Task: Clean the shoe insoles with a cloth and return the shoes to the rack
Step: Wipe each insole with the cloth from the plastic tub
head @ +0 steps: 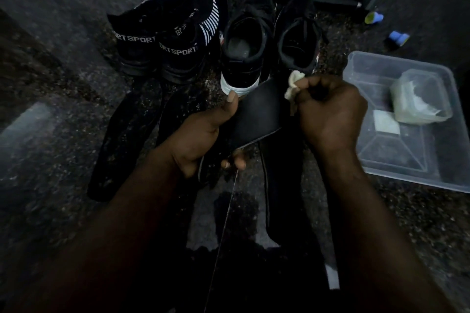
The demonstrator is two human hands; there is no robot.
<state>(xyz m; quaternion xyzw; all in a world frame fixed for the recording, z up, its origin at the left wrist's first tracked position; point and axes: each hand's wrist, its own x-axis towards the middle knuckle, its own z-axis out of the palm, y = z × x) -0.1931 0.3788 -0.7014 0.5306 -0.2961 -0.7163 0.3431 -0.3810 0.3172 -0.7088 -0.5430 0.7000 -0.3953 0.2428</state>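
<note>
Left hand (203,134) pinches the thin, floppy black insole (256,114) at frame centre; right hand (330,109) fists a soft pale cloth (292,86). Support the insole's middle.

A clear plastic tub (396,119) sits on the speckled floor (63,84) just to the right of the right hand (330,112). Inside it, at the far right, lies a smaller translucent container (421,99) with something pale in it, and beside that a small whitish square (386,122). Farther off, beyond the tub and well to the right of that hand, 2 small objects lie on the floor: one green and blue (373,18), one blue (399,38).
</note>
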